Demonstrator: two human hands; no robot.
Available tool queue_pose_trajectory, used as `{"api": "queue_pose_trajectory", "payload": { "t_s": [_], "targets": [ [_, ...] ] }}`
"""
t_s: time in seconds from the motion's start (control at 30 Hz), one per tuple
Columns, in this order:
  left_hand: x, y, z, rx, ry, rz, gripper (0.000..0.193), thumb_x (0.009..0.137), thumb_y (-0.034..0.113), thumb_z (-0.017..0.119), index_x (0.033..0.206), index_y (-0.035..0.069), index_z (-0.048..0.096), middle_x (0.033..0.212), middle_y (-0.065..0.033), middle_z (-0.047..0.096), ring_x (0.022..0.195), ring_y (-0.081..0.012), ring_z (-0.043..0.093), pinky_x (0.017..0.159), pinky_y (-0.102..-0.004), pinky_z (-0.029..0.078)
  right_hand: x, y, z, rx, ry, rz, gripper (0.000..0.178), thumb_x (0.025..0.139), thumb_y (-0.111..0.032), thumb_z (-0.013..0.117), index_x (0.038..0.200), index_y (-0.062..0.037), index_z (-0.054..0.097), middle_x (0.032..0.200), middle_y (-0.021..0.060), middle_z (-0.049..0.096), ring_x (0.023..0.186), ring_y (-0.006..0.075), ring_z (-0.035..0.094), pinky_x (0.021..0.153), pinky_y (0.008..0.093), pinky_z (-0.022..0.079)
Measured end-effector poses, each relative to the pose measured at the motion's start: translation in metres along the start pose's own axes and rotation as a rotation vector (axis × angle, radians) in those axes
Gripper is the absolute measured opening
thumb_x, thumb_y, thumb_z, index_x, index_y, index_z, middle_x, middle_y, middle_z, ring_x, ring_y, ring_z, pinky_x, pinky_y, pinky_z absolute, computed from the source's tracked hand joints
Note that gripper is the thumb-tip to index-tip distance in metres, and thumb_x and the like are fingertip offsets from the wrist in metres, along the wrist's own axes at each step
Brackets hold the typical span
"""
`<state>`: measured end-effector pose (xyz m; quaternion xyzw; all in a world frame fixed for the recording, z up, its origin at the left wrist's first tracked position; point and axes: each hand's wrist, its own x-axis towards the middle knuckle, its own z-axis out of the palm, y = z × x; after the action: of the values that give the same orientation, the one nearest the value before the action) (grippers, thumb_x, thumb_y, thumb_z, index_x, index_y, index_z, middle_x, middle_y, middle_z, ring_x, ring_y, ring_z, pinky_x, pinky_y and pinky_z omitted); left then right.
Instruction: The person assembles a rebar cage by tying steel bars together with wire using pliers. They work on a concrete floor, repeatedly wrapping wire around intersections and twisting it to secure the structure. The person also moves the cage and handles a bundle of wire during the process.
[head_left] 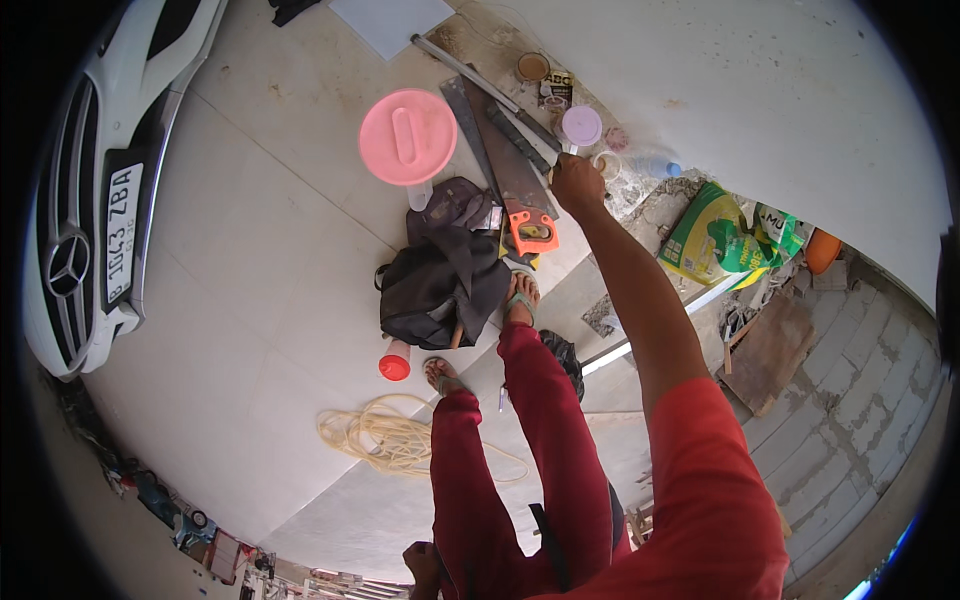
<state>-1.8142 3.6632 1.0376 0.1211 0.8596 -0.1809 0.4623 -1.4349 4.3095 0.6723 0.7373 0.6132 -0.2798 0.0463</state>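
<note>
Head view, looking down past red trousers at a pale tiled floor. Right hand (pixel 577 185) stretched far forward, fingers curled together in a fist, seemingly closed on the near end of a slim dark tool (pixel 520 138); actual contact too small to confirm. Handsaw (pixel 533 232) with orange handle just beside that hand, lying on a dark bag (pixel 440 280). Jar with lilac lid (pixel 581 126) and pink round lid (pixel 407 137) near. Left hand (pixel 420 563) low by the thigh, fingers impossible to read. Best to grip well onto the handle, clear of saw teeth, and lift straight without snagging the bag. Rope coil (pixel 390 435) behind the feet: mind the step back.
</note>
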Motion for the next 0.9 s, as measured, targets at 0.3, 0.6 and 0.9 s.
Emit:
{"api": "queue_pose_trajectory", "payload": {
  "t_s": [0.3,0.6,0.9],
  "targets": [
    [0.029,0.006,0.042,-0.146,0.045,-0.121,0.027,0.09,0.02,0.069,0.08,-0.005,0.071,0.066,-0.0094,0.068,0.061,-0.0199,0.06,0.057,-0.041,0.05,0.19,0.007,-0.004,-0.349,0.004,0.123,0.024,0.091,-0.021,0.066,0.111,-0.013,0.078,0.115,0.0109,0.078,0.113,0.0282,0.074,0.102,0.0484,0.044],
    [0.259,0.307,0.16,-0.267,0.129,0.1,0.027,0.09,0.02,0.07,0.08,-0.005,0.071,0.067,-0.0094,0.069,0.061,-0.0194,0.061,0.058,-0.0402,0.05,0.257,-0.002,0.027,-0.457,-0.266,0.159,0.053,0.092,-0.052,0.07,0.131,-0.0168,0.074,0.132,0.0056,0.075,0.123,0.0263,0.07,0.109,0.0514,0.042],
    [0.303,0.386,0.17,-0.267,0.173,0.103,0.027,0.09,0.019,0.07,0.081,-0.005,0.072,0.068,-0.0094,0.069,0.062,-0.0189,0.061,0.058,-0.0394,0.051,0.266,0.001,0.036,-0.279,-0.208,0.183,0.059,0.091,-0.05,0.07,0.137,-0.0125,0.07,0.14,0.0118,0.07,0.132,0.0311,0.066,0.11,0.0512,0.048]
  ]
}}
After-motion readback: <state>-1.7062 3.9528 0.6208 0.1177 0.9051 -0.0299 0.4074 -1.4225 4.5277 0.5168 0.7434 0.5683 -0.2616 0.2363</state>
